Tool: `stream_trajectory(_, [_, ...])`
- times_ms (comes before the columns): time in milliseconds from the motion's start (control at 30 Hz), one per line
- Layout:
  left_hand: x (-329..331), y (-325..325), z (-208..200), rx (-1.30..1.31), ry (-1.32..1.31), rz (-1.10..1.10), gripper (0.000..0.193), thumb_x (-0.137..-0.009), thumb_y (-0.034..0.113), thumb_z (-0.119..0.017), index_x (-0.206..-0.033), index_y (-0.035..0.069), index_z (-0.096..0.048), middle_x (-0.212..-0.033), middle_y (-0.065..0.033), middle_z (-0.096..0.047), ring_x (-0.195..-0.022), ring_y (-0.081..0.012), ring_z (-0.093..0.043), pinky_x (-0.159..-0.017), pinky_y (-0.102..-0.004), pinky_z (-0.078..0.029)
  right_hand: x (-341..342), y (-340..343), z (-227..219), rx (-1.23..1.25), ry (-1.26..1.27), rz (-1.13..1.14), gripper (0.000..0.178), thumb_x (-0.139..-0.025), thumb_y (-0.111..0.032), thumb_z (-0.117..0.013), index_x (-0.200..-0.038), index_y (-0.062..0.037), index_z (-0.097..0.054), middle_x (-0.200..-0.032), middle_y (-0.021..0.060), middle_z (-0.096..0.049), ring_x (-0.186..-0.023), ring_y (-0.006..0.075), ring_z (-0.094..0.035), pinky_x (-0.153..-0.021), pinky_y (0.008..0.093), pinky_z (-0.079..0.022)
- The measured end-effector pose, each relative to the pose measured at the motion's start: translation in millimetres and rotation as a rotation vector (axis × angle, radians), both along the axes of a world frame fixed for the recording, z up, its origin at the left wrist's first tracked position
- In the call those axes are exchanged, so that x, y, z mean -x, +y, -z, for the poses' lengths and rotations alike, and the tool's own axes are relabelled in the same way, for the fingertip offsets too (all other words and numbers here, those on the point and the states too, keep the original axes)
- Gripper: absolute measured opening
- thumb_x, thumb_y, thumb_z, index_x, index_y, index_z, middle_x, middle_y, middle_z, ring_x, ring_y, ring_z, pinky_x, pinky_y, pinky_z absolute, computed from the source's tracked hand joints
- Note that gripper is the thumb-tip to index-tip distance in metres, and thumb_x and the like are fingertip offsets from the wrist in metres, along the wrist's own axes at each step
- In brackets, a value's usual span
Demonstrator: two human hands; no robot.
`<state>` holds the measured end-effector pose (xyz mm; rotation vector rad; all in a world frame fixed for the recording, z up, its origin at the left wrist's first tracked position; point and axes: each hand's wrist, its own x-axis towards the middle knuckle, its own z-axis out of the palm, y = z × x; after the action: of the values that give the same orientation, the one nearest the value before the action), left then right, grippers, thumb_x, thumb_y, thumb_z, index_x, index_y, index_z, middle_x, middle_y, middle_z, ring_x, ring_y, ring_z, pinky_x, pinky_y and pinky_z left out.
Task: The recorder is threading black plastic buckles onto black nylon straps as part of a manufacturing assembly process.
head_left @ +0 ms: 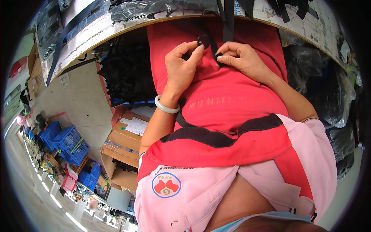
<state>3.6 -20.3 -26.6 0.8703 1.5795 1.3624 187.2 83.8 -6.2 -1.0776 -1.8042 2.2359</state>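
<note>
Over the lap of my red apron, both hands are raised close to the table edge. My left hand pinches a small black plastic buckle between thumb and forefinger. A narrow black strap runs down from the table side beside the buckle. Its lower end is pinched by my right hand, thumb against curled fingers. Whether the strap passes through the buckle is hard to make out. A wider black webbing strap hangs over the table edge just above my right hand.
Plastic-wrapped black goods and loose straps lie on the worktable ahead. Black material fills the space under it at left. A cardboard box stands by my left elbow, blue baskets beyond. Clear plastic bags hang at right.
</note>
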Motion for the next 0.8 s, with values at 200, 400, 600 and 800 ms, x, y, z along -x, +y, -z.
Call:
stream_trajectory(200, [-7, -4, -8, 0.035, -0.093, 0.006, 0.011, -0.085, 0.006, -0.069, -0.093, -0.002, -0.07, -0.071, 0.0022, -0.06, -0.06, -0.0029, -0.052, -0.053, -0.0189, -0.04, 14, 2, -14, -0.269, 0.107, 0.145, 0.018, -0.093, -0.018, -0.061, -0.097, -0.0003, -0.064, -0.079, -0.0016, -0.063, -0.071, 0.003, -0.055, -0.064, 0.0189, -0.044])
stream_trajectory(400, [-8, -6, -14, 0.026, -0.202, -0.009, 0.012, -0.087, 0.006, -0.068, -0.096, -0.001, -0.069, -0.071, 0.0027, -0.06, -0.053, -0.0018, -0.05, -0.046, -0.0178, -0.036, 22, -1, -26, 0.263, 0.053, 0.125, 0.021, -0.096, -0.024, -0.059, -0.097, -0.0031, -0.058, -0.072, 0.0014, -0.061, -0.06, 0.0071, -0.058, -0.058, 0.0199, -0.047])
stream_trajectory(600, [-7, -6, -8, -0.126, 0.182, 0.019, 0.011, -0.083, 0.001, -0.068, -0.094, -0.001, -0.069, -0.066, -0.002, -0.057, -0.055, -0.0071, -0.052, -0.049, -0.0229, -0.04, 24, 6, -14, 0.392, 0.145, 0.158, 0.023, -0.095, -0.024, -0.06, -0.093, -0.0014, -0.059, -0.076, 0.006, -0.064, -0.063, 0.0098, -0.061, -0.06, 0.021, -0.049])
stream_trajectory(800, [-8, -3, -12, -0.24, 0.418, 0.013, 0.013, -0.08, -0.001, -0.068, -0.093, 0.0, -0.068, -0.067, -0.0079, -0.056, -0.055, -0.0146, -0.054, -0.051, -0.0265, -0.042, 30, 4, -4, 0.421, 0.184, 0.267, 0.024, -0.094, -0.027, -0.061, -0.093, -0.0029, -0.059, -0.077, 0.0038, -0.063, -0.065, 0.0071, -0.061, -0.061, 0.0187, -0.05])
